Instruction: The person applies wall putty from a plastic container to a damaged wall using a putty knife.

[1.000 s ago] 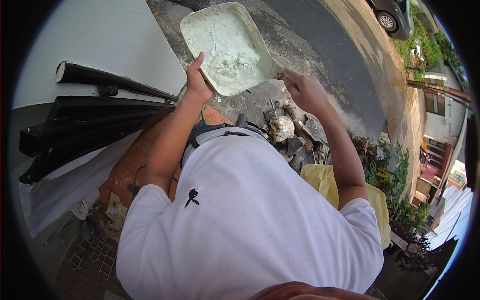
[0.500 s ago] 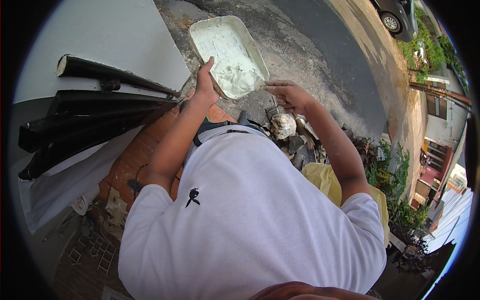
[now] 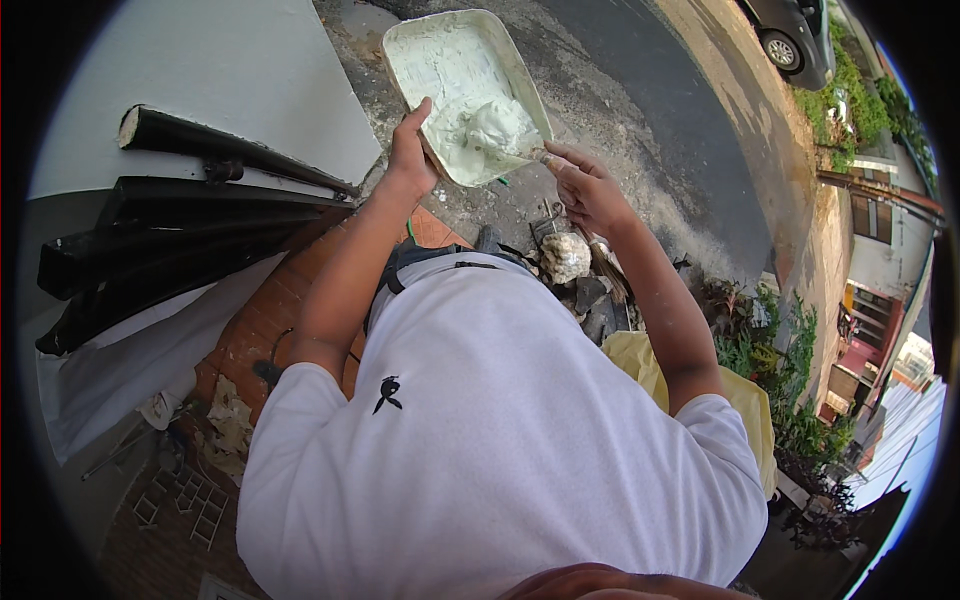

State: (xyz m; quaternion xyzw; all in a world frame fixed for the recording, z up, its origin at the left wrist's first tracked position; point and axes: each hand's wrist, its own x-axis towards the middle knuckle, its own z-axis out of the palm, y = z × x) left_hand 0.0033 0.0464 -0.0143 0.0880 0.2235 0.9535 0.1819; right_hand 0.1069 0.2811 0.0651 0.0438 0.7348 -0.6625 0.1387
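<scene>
A shallow white tray [image 3: 522,72] with rounded corners is held out in front of me, tilted a little. Pale greenish-white paste [image 3: 458,92] coats its inside, heaped thickest near the lower right. My left hand [image 3: 411,160] grips the tray's left side, thumb over the rim and the other fingers out of sight underneath. At the opposite corner my right hand [image 3: 590,190] is closed round a putty knife [image 3: 546,157]. Paste covers most of its blade, which lies in the heap inside the tray.
Black pipes [image 3: 215,215] jut out beside a white panel [image 3: 240,70] on the left. Rubble with a pale lump [image 3: 565,257] lies below my right hand, near a yellow sheet [image 3: 650,360] and plants [image 3: 775,345]. Orange tiles [image 3: 265,320] are underfoot; a car [image 3: 795,45] stands far right.
The tray has shifted slightly up and to the right with my left hand. My right hand has moved the putty knife further into the paste, which now stands in a bigger mound.
</scene>
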